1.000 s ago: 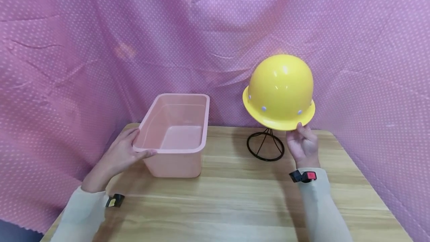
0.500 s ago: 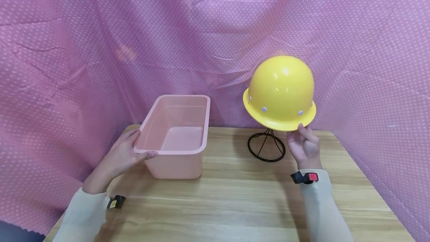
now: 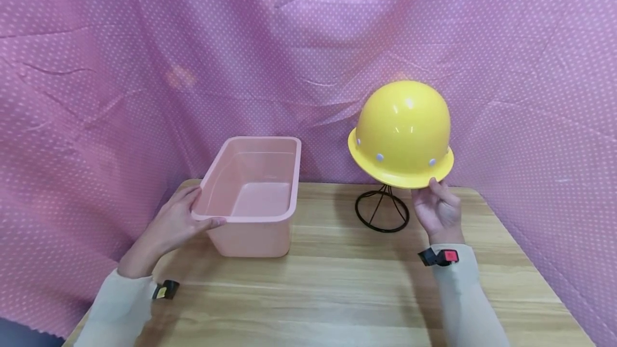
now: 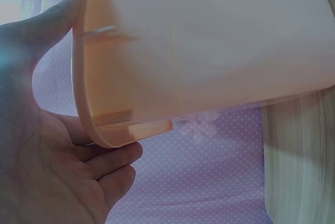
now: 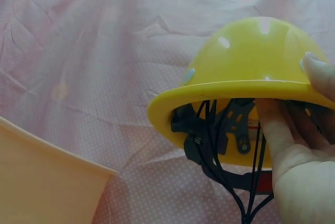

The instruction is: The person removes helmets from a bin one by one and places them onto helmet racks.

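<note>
This is looking like a staged recording corner, not a home or shop: a pink dotted cloth [image 3: 144, 68] is hanging as a backdrop behind and around a small wooden table [image 3: 337, 293], hiding the room itself.

Light wooden table [image 3: 337, 293], grain running left to right, filling the lower half of the head view. Pink plastic tub [image 3: 250, 197] sitting directly on the boards at centre left of the frame, open side up. Black wire stand [image 3: 382, 210] resting on its round base ring at centre right, near the back edge, standing apart from the tub. Front boards lying bare across the bottom of the frame.
</note>
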Motion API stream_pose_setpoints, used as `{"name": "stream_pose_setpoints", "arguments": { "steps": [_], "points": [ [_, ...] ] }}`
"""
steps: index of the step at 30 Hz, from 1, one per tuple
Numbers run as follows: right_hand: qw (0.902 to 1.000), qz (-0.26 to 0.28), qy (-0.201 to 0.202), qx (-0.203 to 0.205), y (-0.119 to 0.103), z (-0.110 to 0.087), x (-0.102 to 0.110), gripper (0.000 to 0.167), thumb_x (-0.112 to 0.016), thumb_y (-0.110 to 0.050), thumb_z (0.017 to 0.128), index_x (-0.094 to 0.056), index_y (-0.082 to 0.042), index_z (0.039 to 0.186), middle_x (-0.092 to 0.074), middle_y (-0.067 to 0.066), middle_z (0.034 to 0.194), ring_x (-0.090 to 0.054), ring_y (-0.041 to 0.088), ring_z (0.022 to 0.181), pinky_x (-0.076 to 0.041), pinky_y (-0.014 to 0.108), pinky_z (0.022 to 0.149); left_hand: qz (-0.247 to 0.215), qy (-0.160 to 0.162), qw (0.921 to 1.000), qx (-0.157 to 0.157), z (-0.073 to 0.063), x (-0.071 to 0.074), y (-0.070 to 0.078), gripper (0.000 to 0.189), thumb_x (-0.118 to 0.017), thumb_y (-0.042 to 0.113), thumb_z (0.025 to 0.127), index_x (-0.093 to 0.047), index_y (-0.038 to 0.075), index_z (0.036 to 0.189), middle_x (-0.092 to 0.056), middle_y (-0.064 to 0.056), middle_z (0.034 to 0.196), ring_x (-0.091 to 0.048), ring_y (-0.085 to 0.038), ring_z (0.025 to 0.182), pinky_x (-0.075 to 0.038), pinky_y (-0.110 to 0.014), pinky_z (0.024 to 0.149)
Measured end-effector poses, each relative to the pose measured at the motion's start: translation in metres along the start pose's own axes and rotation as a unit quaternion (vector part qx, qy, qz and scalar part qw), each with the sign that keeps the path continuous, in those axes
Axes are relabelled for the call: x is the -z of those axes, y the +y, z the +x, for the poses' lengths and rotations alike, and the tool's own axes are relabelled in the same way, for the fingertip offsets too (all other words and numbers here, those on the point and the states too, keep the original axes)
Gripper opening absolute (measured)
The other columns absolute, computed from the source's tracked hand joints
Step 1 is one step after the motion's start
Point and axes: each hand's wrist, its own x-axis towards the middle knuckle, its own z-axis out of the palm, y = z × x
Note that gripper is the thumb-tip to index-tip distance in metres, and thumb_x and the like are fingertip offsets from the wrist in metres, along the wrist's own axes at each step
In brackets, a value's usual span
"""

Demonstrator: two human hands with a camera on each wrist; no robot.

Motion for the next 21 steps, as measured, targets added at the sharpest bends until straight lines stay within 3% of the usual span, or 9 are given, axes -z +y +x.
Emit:
{"name": "stream_pose_setpoints", "arguments": {
  "steps": [14,18,21],
  "points": [
    [0.9991,-0.029,0.026,-0.015,-0.009,-0.006,-0.003,0.061,-0.030,0.006,0.103,-0.029,-0.016,0.160,-0.054,0.007,0.152,-0.056,0.026,0.135,-0.041,0.037,0.119,0.015,0.008,0.9998,-0.006,-0.001,0.003,0.004,0.097,-0.081,0.060,0.077,-0.051,-0.003,0.144,-0.048,-0.024,0.149,-0.045,-0.043,0.139,-0.038,-0.062,0.113],
    [0.9976,-0.037,0.058,-0.006,-0.012,-0.010,-0.006,0.056,-0.031,-0.001,0.105,-0.031,-0.015,0.159,-0.051,0.006,0.154,-0.051,0.024,0.139,-0.035,0.036,0.123,0.015,0.019,0.9996,-0.016,-0.002,0.002,0.004,0.094,-0.082,0.059,0.076,-0.054,-0.003,0.141,-0.050,-0.023,0.147,-0.047,-0.042,0.137,-0.039,-0.061,0.111],
    [0.9938,-0.022,0.109,0.008,-0.016,-0.012,-0.009,0.050,-0.035,-0.006,0.106,-0.038,-0.013,0.155,-0.050,0.006,0.152,-0.047,0.022,0.142,-0.028,0.034,0.127,0.014,0.026,0.9992,-0.026,-0.002,0.001,0.004,0.092,-0.083,0.057,0.075,-0.056,-0.002,0.140,-0.052,-0.022,0.146,-0.049,-0.042,0.135,-0.040,-0.060,0.110]
  ]
}}
